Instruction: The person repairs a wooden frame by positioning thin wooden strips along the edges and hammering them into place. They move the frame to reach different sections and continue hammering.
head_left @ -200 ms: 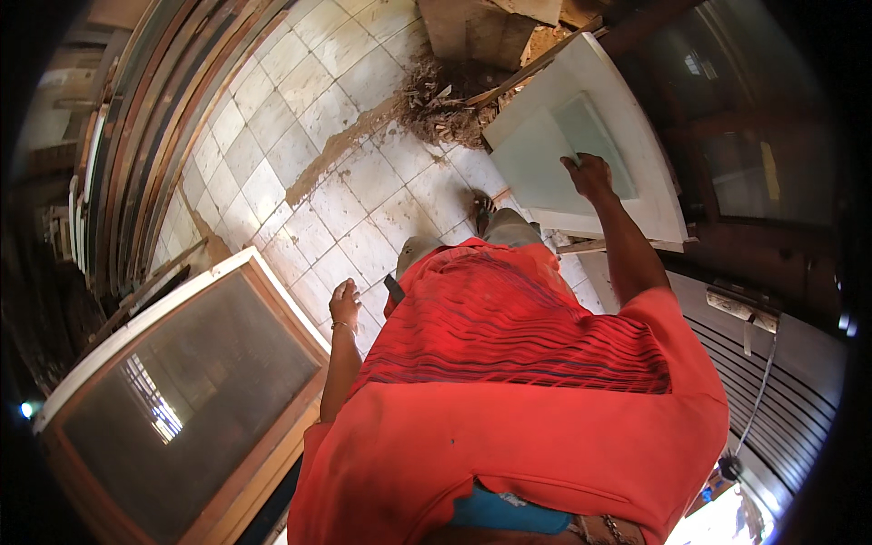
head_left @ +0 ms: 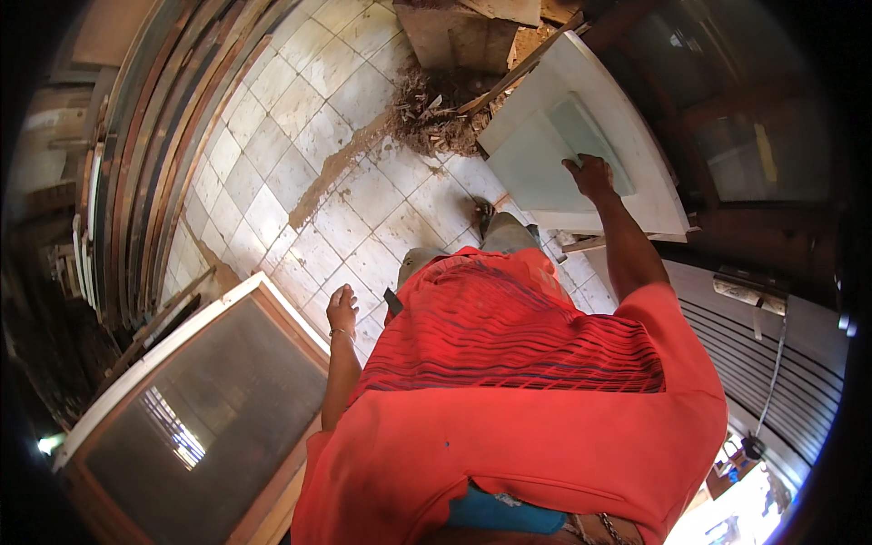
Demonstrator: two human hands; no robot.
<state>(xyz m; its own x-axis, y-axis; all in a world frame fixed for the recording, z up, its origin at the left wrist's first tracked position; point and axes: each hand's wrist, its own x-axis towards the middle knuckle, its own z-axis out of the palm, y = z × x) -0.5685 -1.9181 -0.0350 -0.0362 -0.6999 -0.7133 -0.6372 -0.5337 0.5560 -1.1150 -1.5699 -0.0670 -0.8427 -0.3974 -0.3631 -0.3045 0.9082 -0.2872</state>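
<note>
My right hand (head_left: 592,174) is closed on the edge of a pale green glass pane (head_left: 527,173), thumb on one side and fingers curled over. A second, overlapping layer of similar glass seems to show beside it. Behind the glass leans a large white board (head_left: 565,71), wider than the pane on its visible sides. My left hand (head_left: 342,311) hangs low at my side, holding nothing, its fingers loosely apart. Near it stands a wood-framed glass panel (head_left: 213,418) with a white outer edge.
Long boards and frames (head_left: 154,154) stand stacked along the left. A heap of wood shavings (head_left: 431,113) lies on the tiled floor (head_left: 313,118), near a wooden box (head_left: 454,36). Dark framed panels (head_left: 754,154) stand at the right, above a ribbed grey panel (head_left: 754,363).
The view has shifted slightly, so the surroundings sit a little differently. My right hand keeps its hold on the glass pane; my left hand stays low with little change.
</note>
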